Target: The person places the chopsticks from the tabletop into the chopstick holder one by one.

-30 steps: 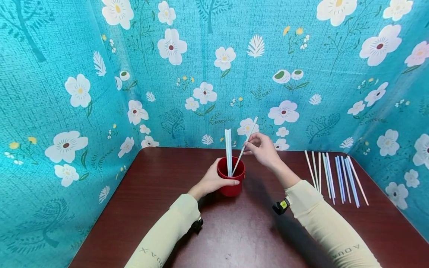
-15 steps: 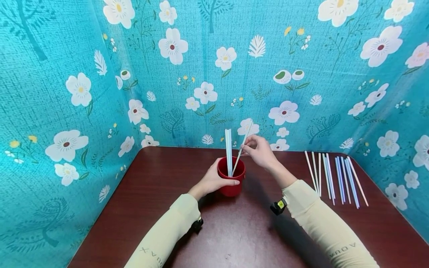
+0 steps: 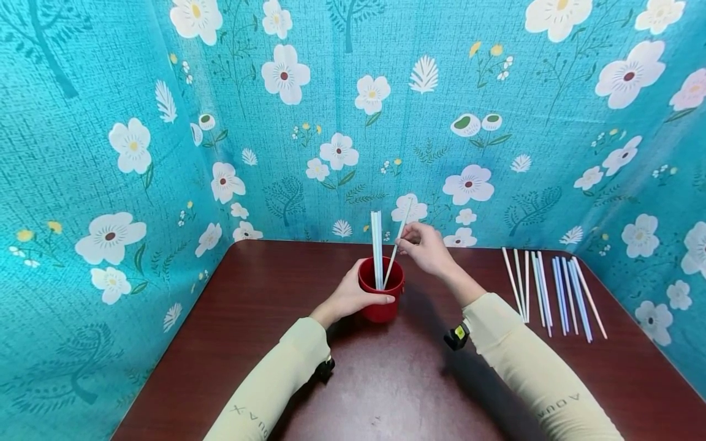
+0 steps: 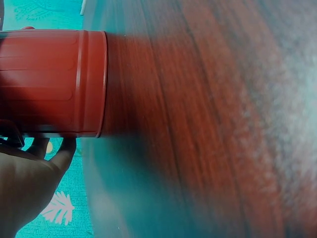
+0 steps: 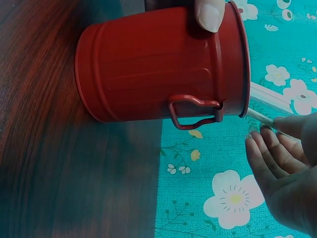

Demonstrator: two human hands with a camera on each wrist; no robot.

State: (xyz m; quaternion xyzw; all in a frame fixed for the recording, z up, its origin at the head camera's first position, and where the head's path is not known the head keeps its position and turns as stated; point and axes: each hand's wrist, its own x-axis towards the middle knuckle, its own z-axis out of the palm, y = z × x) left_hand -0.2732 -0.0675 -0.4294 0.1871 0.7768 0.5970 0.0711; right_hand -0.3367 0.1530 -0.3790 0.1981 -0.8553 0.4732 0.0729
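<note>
A red metal bucket (image 3: 380, 311) stands on the table, its side handle (image 5: 195, 111) showing in the right wrist view. My left hand (image 3: 354, 295) grips it around the left side, thumb across the front below the rim. Several pale sticks (image 3: 377, 245) lean upright together inside. Just right of them, my right hand (image 3: 427, 248) pinches a single pale stick (image 3: 401, 231) between thumb and fingers; its lower end is inside the bucket and it tilts to the right. In the right wrist view that stick (image 5: 260, 117) passes the rim.
Several white, cream, blue and lilac sticks (image 3: 557, 294) lie in a loose row at the right of the dark red table (image 3: 265, 288). A turquoise flowered cloth (image 3: 331, 92) hangs behind the table and along both sides.
My right hand has moved slightly left and the pinched stick stands more upright, its top further left and slightly lower. My left hand and the bucket have stayed in place.
</note>
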